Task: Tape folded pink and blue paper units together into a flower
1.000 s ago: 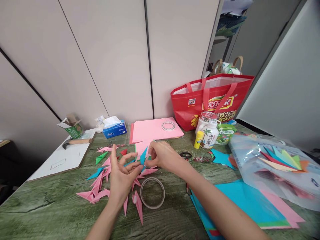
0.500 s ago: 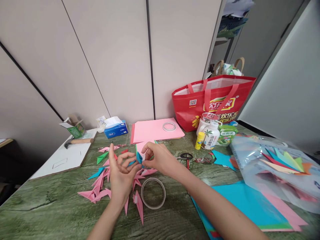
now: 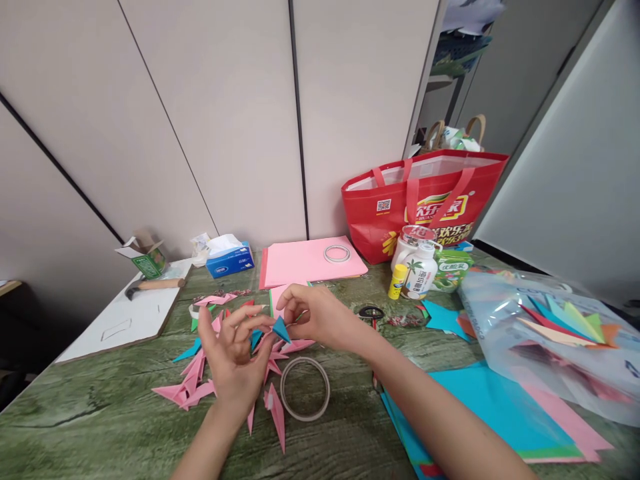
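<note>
A small folded blue paper piece (image 3: pixel 281 329) is pinched between the fingertips of both hands above the table. My left hand (image 3: pixel 239 353) holds its left side, thumb and fingers closed on it. My right hand (image 3: pixel 316 316) grips it from the right, the fingertips partly hidden behind the paper. Under and around my left hand lie folded pink paper pieces (image 3: pixel 189 388), with a few blue and green ones among them. Just below my hands, a roll of tape (image 3: pixel 305 389) lies flat beside a pointed pink folded piece (image 3: pixel 277 419).
Scissors (image 3: pixel 371 312), a yellow glue stick (image 3: pixel 397 281) and a white bottle (image 3: pixel 421 270) stand or lie right of centre, before a red bag (image 3: pixel 360 213). Blue paper sheets (image 3: pixel 493 407) and a plastic bag (image 3: pixel 480 313) are at right. A hammer (image 3: pixel 157 285) rests on a white board (image 3: pixel 120 320).
The blue folded paper has turned in my fingers and now shows as a pointed triangle. My left hand has tilted slightly left. The view has shifted a little.
</note>
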### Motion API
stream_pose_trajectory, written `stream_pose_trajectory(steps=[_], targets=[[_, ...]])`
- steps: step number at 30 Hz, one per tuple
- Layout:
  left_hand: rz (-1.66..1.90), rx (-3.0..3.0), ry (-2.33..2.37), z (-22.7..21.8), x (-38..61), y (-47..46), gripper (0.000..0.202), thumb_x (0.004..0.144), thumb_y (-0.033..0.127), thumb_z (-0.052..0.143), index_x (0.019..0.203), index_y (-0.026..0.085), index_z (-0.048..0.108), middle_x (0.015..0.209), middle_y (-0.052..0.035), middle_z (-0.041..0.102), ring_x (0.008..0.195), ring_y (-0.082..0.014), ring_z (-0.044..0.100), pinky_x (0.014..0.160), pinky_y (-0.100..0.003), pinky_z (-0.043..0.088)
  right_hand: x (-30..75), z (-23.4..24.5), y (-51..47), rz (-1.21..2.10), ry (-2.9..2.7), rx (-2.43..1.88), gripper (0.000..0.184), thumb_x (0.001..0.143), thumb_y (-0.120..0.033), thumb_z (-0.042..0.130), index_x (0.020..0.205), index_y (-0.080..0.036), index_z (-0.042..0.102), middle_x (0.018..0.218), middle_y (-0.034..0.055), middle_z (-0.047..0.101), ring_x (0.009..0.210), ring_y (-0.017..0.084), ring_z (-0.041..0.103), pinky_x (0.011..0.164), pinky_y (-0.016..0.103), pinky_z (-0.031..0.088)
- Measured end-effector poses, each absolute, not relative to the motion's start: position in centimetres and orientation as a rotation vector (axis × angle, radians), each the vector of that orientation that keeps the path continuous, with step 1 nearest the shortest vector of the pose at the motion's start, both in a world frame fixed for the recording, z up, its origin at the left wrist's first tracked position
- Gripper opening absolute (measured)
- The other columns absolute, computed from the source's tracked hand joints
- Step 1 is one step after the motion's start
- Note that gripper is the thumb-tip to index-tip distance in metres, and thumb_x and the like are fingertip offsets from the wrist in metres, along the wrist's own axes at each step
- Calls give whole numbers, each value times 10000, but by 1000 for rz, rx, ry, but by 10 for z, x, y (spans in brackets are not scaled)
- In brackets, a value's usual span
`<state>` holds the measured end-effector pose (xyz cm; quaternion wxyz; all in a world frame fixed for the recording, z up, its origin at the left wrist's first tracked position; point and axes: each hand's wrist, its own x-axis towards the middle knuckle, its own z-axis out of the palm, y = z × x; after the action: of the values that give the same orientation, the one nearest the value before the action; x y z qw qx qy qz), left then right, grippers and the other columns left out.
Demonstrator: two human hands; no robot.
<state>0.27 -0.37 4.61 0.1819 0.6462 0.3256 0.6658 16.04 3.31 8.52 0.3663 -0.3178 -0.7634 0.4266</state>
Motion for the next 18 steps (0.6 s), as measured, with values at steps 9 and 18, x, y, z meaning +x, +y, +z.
stream_pose_trajectory(steps=[9,18], targets=[[1832,2082,841,42,-2,-7,979,656,-101,557,1287,525,146,1122,3,532,850,-171,663,750,-368,536,168,89,30,989,-2025,-786,298,631,-24,531,885,-179,520,655,-52,574,571,74,538,559,190,425],[1867,1455,886,36,-2,-17,202,735,386,605,924,317,617,835,-1,667,732,-177,666,653,-337,570,172,96,30,1217,-1986,-728,103,669,-95,613,736,-156,566,688,-16,597,621,86,561,600,203,460]])
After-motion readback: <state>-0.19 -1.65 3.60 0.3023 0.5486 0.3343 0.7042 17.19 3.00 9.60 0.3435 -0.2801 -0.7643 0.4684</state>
